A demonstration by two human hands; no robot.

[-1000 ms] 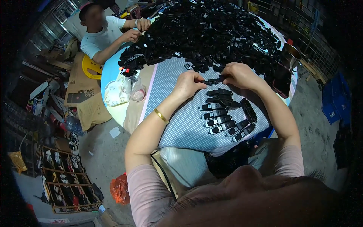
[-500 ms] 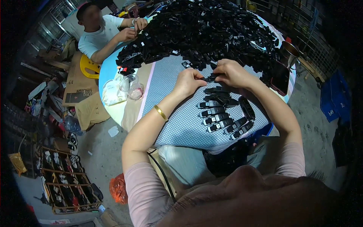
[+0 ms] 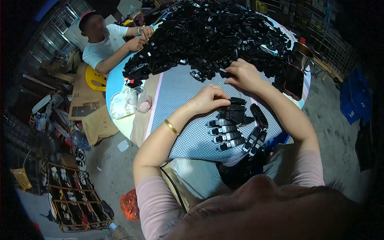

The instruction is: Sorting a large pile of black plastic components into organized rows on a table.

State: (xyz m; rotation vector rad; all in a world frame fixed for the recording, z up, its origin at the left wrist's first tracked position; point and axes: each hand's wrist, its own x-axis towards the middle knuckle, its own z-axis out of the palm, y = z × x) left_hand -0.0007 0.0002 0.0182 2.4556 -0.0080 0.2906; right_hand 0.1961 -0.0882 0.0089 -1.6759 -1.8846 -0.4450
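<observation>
Nearest the person, black clips (image 3: 230, 128) lie in neat rows on the dotted cloth (image 3: 180, 92). The left hand (image 3: 208, 99), at about ten o'clock from the rows, is curled, fingertips touching the top clip; whether it grips I cannot tell. At twelve o'clock the right hand (image 3: 243, 74) pinches a clip at the edge of the big black pile (image 3: 212, 34). Beyond, at eleven o'clock, a seated co-worker (image 3: 106, 42) handles pieces.

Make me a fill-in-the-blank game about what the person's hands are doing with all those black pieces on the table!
1. The right hand reaches into the big heap of ____ parts.
2. The left hand rests at the top of a neat ____ of parts.
3. A ____ bracelet sits on the left wrist.

Missing words: black; row; gold
</observation>
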